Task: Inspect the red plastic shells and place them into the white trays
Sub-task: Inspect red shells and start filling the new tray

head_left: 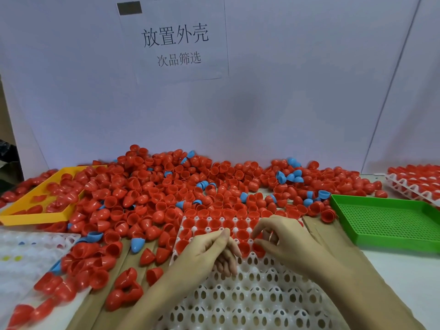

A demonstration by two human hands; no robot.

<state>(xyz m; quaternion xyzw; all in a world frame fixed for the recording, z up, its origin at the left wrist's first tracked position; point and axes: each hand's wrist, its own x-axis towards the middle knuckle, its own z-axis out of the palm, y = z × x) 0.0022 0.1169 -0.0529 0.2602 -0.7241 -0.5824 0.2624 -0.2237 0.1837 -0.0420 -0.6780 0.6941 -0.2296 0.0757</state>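
left hand (209, 248) loosely curled, right hand (278, 236) perhaps pinching a red shell (258, 248), white tray (250, 296) near half bare

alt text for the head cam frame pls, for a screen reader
Two bare hands, left hand and right hand, hover over a white tray whose far rows hold red shells. Behind it lies a big pile of red shells with some blue ones, flanked by an orange tray and green tray.

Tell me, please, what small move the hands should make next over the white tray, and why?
Probably the right hand should seat the next red shell in the open pocket beside the last filled ones. The white tray has only its far rows filled, both hands hover at that edge, and the near pockets are empty.
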